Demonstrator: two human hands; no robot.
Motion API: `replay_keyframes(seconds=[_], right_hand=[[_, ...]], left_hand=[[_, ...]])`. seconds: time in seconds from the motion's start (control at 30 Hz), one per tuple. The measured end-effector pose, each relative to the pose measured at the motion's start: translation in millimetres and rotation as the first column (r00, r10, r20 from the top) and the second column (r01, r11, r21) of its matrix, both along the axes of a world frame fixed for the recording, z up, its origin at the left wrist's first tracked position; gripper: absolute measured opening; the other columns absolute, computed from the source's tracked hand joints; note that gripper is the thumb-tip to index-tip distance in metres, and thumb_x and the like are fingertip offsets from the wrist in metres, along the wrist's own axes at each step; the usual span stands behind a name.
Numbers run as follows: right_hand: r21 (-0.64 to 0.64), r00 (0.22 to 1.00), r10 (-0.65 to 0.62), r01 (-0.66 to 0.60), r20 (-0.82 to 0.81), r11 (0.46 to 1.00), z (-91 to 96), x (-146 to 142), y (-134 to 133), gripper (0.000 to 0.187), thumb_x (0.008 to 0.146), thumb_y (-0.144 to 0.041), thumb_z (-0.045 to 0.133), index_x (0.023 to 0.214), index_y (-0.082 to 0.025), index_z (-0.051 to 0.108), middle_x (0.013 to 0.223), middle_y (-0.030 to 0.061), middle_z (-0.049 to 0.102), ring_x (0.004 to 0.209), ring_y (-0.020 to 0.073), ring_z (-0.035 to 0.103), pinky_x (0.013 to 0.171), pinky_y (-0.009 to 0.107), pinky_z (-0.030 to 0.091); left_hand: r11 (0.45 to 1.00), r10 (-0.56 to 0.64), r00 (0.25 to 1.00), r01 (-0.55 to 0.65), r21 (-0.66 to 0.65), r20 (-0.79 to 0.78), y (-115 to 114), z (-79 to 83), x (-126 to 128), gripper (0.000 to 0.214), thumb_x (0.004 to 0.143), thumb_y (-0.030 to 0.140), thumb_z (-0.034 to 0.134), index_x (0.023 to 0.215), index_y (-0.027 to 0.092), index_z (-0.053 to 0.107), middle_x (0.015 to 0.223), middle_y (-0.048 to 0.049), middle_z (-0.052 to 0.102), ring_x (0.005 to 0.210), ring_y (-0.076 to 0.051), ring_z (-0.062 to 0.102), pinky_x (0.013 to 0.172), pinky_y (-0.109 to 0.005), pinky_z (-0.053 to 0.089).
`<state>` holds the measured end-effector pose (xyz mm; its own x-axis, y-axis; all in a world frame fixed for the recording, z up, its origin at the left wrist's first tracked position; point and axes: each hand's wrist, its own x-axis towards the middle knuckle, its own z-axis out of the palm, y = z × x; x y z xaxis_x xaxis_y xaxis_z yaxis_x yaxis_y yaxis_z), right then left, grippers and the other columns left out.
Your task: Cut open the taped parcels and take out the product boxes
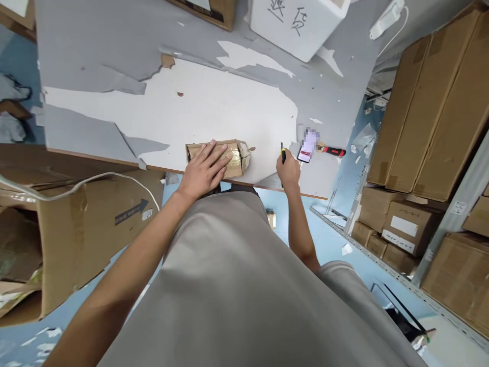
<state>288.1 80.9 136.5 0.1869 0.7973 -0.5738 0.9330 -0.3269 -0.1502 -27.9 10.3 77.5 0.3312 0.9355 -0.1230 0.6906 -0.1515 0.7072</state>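
A small brown cardboard box [236,159], wrapped in shiny tape, lies near the table's front edge. Its right end looks torn or partly opened. My left hand [205,167] rests flat on top of it with the fingers spread. To the right of the box and apart from it, my right hand [289,171] is closed round a yellow-and-black utility knife [283,154], whose tip points away from me. A phone [306,151], its screen partly blurred out, lies just right of that hand. Beyond it is a red-and-black handled tool [334,151].
The table [237,97] has a peeling grey covering over white. At its back stand a white foam box [294,25] with handwriting and a cardboard carton [219,11]. A large open carton [87,219] stands at left, a cable across it. Shelved boxes [428,102] line the right.
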Motion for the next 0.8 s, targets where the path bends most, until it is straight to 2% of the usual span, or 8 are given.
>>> replay_keyframes(seconds=[0.1, 0.17, 0.3, 0.4, 0.5, 0.57, 0.67, 0.8], right_hand=[[-0.062, 0.998, -0.060, 0.062, 0.036, 0.996, -54.9, 11, 8, 0.058, 0.120, -0.023, 0.045, 0.176, -0.008, 0.050, 0.152, 0.0275, 0.076, 0.137, 0.0353, 0.074, 0.113, 0.041, 0.056], [-0.047, 0.997, -0.077, 0.078, 0.028, 0.996, -78.6, 11, 5, 0.064, 0.118, -0.021, 0.047, 0.180, -0.005, 0.045, 0.164, 0.0309, 0.068, 0.146, 0.0333, 0.069, 0.119, 0.039, 0.053], [0.055, 0.984, -0.075, 0.085, -0.161, 0.995, -101.5, -14, -10, 0.056, 0.118, -0.024, 0.048, 0.168, -0.002, 0.060, 0.170, 0.0332, 0.063, 0.153, 0.0273, 0.064, 0.129, 0.036, 0.047], [0.038, 0.876, -0.115, 0.150, -0.468, 0.988, -114.0, -55, -20, 0.048, 0.121, -0.037, 0.051, 0.153, -0.008, 0.073, 0.159, 0.0264, 0.075, 0.146, 0.0244, 0.070, 0.128, 0.034, 0.050], [-0.026, 0.666, -0.153, 0.197, -0.730, 0.980, -123.9, -97, -29, 0.053, 0.122, -0.058, 0.048, 0.127, -0.017, 0.081, 0.136, 0.0158, 0.085, 0.131, 0.0255, 0.077, 0.117, 0.034, 0.059], [-0.030, 0.567, -0.135, 0.191, -0.813, 0.981, -124.9, -114, -34, 0.064, 0.121, -0.071, 0.043, 0.112, -0.020, 0.081, 0.118, 0.0106, 0.085, 0.118, 0.0272, 0.078, 0.109, 0.037, 0.062], [0.027, 0.582, -0.103, 0.211, -0.806, 0.977, -116.4, -112, -42, 0.072, 0.117, -0.080, 0.041, 0.105, -0.021, 0.081, 0.101, 0.0063, 0.081, 0.107, 0.0288, 0.075, 0.104, 0.040, 0.064], [0.102, 0.675, -0.148, 0.315, -0.723, 0.944, -97.2, -79, -53, 0.070, 0.117, -0.078, 0.047, 0.131, -0.022, 0.086, 0.113, 0.0087, 0.086, 0.116, 0.0317, 0.077, 0.108, 0.044, 0.064]], left_hand=[[0.997, 0.075, 0.997, -0.074, 0.005, -0.023, -15, -3.4, -21, 0.055, 0.116, 0.053, 0.055, 0.170, 0.054, 0.065, 0.185, 0.0036, 0.058, 0.184, -0.034, 0.035, 0.151, -0.066, 0.030], [0.991, 0.135, 0.990, -0.134, 0.024, -0.043, -28, -3.6, -35, 0.054, 0.116, 0.051, 0.054, 0.169, 0.052, 0.067, 0.183, 0.0014, 0.060, 0.183, -0.033, 0.037, 0.148, -0.066, 0.037], [0.946, 0.320, 0.945, -0.315, 0.074, -0.064, -53, -1.4, -57, 0.050, 0.118, 0.054, 0.052, 0.158, 0.037, 0.076, 0.179, -0.0082, 0.065, 0.174, -0.034, 0.054, 0.140, -0.065, 0.048], [0.878, 0.473, 0.879, -0.464, 0.117, -0.065, -66, 1.1, -71, 0.060, 0.119, 0.067, 0.048, 0.145, 0.025, 0.082, 0.166, -0.0133, 0.074, 0.156, -0.034, 0.069, 0.131, -0.058, 0.054], [0.795, 0.601, 0.797, -0.591, 0.137, -0.053, -71, 4.2, -84, 0.061, 0.117, 0.065, 0.052, 0.140, 0.018, 0.083, 0.144, -0.0187, 0.080, 0.136, -0.033, 0.077, 0.122, -0.054, 0.061], [0.757, 0.652, 0.757, -0.646, 0.104, -0.041, -69, 5.1, -90, 0.054, 0.115, 0.056, 0.055, 0.140, 0.017, 0.083, 0.134, -0.0179, 0.081, 0.129, -0.032, 0.078, 0.118, -0.051, 0.063], [0.741, 0.671, 0.741, -0.671, -0.005, 0.025, -58, -0.3, -89, 0.047, 0.114, 0.046, 0.056, 0.143, 0.020, 0.081, 0.139, -0.0145, 0.082, 0.132, -0.030, 0.078, 0.117, -0.045, 0.064], [0.768, 0.639, 0.742, -0.596, -0.236, 0.205, -31, -22.7, -64, 0.052, 0.112, 0.047, 0.057, 0.156, 0.022, 0.070, 0.149, -0.0151, 0.081, 0.137, -0.030, 0.078, 0.115, -0.044, 0.066]])
